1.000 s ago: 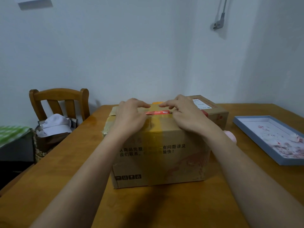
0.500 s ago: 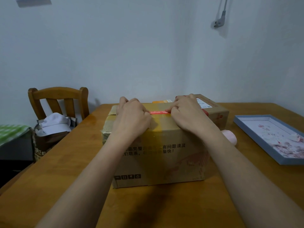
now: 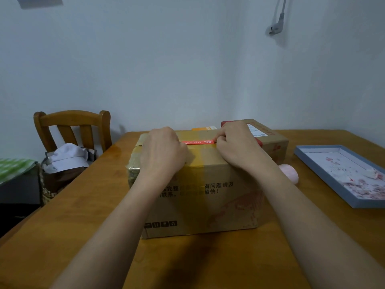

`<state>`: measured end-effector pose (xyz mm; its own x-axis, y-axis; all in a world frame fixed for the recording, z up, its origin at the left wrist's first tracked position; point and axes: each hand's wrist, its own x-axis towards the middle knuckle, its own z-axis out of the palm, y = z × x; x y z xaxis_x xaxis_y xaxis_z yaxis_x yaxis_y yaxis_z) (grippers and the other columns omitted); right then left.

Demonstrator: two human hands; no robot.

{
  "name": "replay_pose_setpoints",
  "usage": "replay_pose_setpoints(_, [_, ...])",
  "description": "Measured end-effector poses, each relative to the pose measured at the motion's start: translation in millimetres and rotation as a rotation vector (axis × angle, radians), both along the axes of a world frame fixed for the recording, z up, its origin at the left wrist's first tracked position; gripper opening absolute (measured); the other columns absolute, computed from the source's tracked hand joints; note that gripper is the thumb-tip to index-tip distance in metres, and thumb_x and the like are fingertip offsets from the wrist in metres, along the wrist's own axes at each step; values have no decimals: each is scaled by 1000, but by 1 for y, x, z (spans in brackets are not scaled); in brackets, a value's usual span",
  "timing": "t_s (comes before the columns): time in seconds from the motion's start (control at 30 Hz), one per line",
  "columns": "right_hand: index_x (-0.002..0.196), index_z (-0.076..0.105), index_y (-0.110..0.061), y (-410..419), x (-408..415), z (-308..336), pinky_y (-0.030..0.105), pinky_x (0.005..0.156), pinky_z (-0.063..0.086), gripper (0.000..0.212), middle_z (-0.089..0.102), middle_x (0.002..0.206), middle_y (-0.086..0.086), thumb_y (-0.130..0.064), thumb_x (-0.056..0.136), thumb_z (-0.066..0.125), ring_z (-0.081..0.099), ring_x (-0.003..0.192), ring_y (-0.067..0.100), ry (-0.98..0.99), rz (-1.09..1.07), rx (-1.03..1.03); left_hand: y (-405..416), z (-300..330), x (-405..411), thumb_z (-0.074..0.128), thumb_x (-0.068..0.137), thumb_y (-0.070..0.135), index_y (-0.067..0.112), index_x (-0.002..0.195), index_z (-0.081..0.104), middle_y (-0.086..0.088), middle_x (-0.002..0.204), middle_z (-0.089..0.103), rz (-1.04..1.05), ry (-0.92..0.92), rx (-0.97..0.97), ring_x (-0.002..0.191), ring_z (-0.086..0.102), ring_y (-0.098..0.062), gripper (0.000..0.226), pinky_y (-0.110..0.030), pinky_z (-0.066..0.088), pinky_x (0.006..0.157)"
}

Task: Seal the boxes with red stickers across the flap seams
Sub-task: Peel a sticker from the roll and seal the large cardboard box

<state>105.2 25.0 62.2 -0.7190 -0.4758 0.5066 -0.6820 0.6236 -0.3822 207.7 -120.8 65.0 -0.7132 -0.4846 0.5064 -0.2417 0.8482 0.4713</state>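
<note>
Mid-press on a red sticker [image 3: 198,142] lying flat along the top of the big cardboard box [image 3: 200,197], which sits in the middle of the wooden table [image 3: 68,236]. Left hand [image 3: 162,155] clenched, fingers curled down onto the left end of the strip, knuckles toward the camera; right hand [image 3: 237,147] likewise curled, fingertips pressing the right end, maybe pinching its tip, can't tell for sure from this angle. Probably best to rub outward from the middle of the strip toward both ends so no bubbles get trapped, and to check that half the width sits on each flap, since the glossy yellow tape [image 3: 203,161] under it looks slick and likely won't take adhesive as well as bare card. Worth leaning a bit of weight down too, because flaps tend to sag in the centre. Flap seam itself hidden under strip and hands, so no way to confirm alignment. Second smaller box [image 3: 270,140] just behind on the right, already wearing red on its near corner, plus a pink thing [image 3: 289,176] tucked against the right side and a blue tray [image 3: 325,163] of scraps further right. Compared with a second ago: fingers no longer stretched out holding the strip's ends, now balled up and bearing down, and the strip looks flatter on the lid. Box hasn't budged.
</note>
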Motion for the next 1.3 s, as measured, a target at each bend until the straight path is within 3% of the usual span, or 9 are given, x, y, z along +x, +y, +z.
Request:
replay_pose_setpoints(0.1, [103,74,-20,5,9,2,38,91,46,49,61,105,-2,-16,79,32,50,106,19,50,134,-28,4,1,2,44,70,11,9,64,61,-18,85,69,-13,2,-60,69,63,-33,18,-47,58,55])
replay_pose_setpoints(0.2, [112,69,-39,5,11,3,42,96,42,55,54,109,-12,-15,80,31,43,108,13,-11,221,45,6,4,3,47,77,4,4,81,72,-10,94,68,-22,-2,-62,78,60,-25,25,-39,56,67])
replay_pose_setpoints(0.3, [118,65,-42,6,13,7,42,100,38,56,51,112,-15,-8,87,34,37,110,13,-58,258,140,8,6,4,47,83,2,10,108,72,-4,110,66,-103,-23,-99,100,58,-21,37,-32,49,79])
replay_pose_setpoints(0.43, [116,66,-42,6,15,9,42,102,35,52,51,111,-17,-9,91,36,37,111,15,-53,255,188,4,6,2,47,86,0,12,102,76,-1,103,60,-167,-75,-80,89,51,-17,35,-37,51,77])
replay_pose_setpoints(0.53, [112,67,-44,4,14,8,42,101,36,48,49,108,-18,-12,90,38,37,106,14,-35,238,200,4,8,0,49,87,-1,9,95,78,-1,96,58,-181,-86,-78,82,47,-14,32,-32,47,68])
replay_pose_setpoints(0.7, [112,68,-41,4,18,12,41,100,35,47,49,108,-17,-11,91,39,36,107,14,-36,241,211,4,11,0,46,84,-3,7,94,78,-6,96,61,-213,-118,-113,86,54,-22,35,-40,53,75])
replay_pose_setpoints(0.87, [126,58,-45,5,22,15,34,94,29,54,42,103,-18,-9,93,35,27,99,9,27,244,292,2,10,-2,48,81,-2,6,85,78,-8,90,62,-198,-132,-119,79,58,-28,31,-46,55,68])
replay_pose_setpoints(1.0, [116,63,-50,1,16,12,36,91,32,51,48,107,-14,-15,92,36,35,103,18,-43,232,288,2,8,-5,50,80,0,7,82,78,-10,83,65,-173,-138,-132,76,60,-30,29,-46,57,64])
replay_pose_setpoints(1.3, [127,56,-49,3,25,18,33,95,27,58,42,95,-14,-8,93,33,29,95,13,31,244,319,6,5,1,49,80,1,15,90,78,-7,92,68,-125,-61,-103,76,62,-26,34,-44,58,67])
